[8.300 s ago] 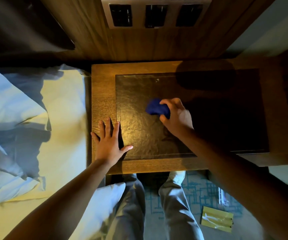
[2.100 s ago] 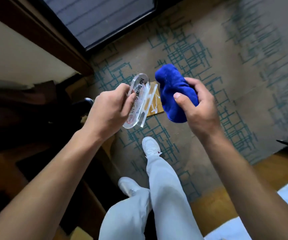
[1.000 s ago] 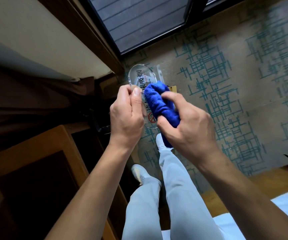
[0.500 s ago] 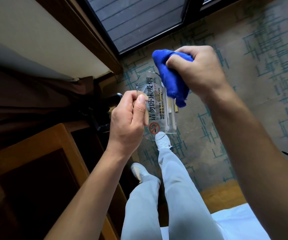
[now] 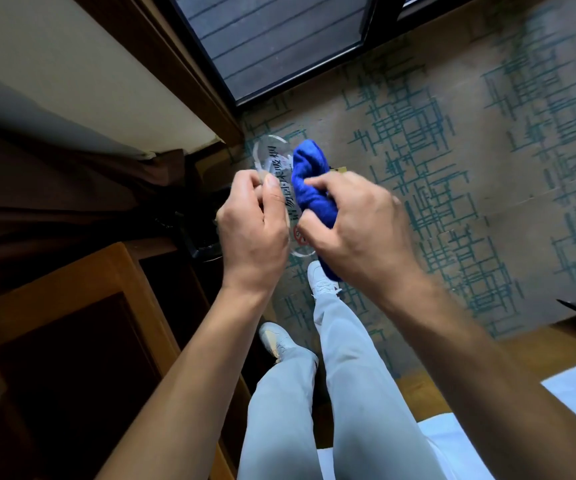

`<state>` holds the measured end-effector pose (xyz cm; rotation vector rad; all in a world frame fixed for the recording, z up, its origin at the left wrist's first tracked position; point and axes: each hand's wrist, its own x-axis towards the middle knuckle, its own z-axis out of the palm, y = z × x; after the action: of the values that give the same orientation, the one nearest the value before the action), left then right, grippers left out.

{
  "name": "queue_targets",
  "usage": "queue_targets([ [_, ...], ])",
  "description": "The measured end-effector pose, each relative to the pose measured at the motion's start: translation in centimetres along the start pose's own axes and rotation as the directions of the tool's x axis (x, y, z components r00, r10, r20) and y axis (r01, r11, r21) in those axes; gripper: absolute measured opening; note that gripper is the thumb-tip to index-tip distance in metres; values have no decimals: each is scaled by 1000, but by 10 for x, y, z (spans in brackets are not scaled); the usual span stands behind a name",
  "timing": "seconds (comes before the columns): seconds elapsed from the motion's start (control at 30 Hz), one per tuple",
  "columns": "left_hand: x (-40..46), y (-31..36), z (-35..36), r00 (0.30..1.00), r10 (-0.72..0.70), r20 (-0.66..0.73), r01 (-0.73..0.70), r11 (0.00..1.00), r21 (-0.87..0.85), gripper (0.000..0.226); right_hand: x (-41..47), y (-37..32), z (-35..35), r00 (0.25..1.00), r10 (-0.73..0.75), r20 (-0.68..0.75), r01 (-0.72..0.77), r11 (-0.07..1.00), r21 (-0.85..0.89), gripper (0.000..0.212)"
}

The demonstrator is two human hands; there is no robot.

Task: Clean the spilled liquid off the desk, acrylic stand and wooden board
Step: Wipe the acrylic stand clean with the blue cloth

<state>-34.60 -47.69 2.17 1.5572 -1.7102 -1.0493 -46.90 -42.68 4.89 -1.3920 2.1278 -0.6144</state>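
A wooden counter lies left of and below the acrylic stand, which is held in the air over the carpet, its long axis running away from the person. The stand is pinched by the left hand. A blue cloth, gripped in the right hand, is pressed to its right face.

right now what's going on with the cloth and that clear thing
A person is standing over a patterned carpet, wiping a clear acrylic stand held up in the air. The left hand pinches the stand by its edge, while the right hand grips a bunched blue cloth and presses it against the stand's printed face. The wooden desk sits at the lower left, not being touched.
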Motion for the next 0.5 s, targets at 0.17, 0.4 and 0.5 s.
queue_targets([
  [0.17, 3, -4, -3, 999, 34, -39, -30, 996, 78, 28, -26, 3, -2, 997, 60, 44, -62, 996, 57, 32],
  [0.4, 5, -9, -14, 997, 34, -63, -29, 996, 78, 28, -40, 17, -13, 963, 143, 230, -156, 987, 39, 35],
  [0.5, 7, -4, -23, 1000, -5, 14, 6, 998, -65, 25, -36, 32, -22, 943, 259, 209, -299, 935, 191, 27],
])
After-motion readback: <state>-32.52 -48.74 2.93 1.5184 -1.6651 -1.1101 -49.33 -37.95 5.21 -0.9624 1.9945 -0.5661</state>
